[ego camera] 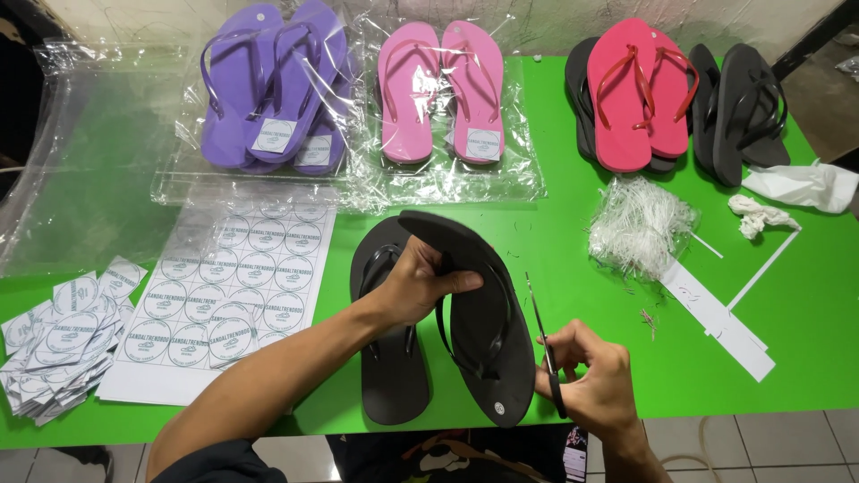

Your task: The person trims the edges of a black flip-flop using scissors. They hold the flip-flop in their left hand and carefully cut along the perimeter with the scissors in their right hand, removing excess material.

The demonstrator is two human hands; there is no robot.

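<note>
My left hand [413, 284] grips a black flip-flop [488, 344] by its upper edge and holds it tilted above the green table [805, 304]. A second black flip-flop [391, 376] lies flat under my left wrist. My right hand [591, 376] holds a pair of small scissors [544, 344] with the blades pointing up, just right of the raised flip-flop's strap.
Purple flip-flops [268, 80] and pink flip-flops [438, 89] lie in clear plastic bags at the back. Red flip-flops [640, 89] and black ones [743, 112] sit back right. A round-sticker sheet [228, 295], cut labels [63, 340], white plastic ties [640, 224], paper strips [716, 317] and tissue [801, 183] lie around.
</note>
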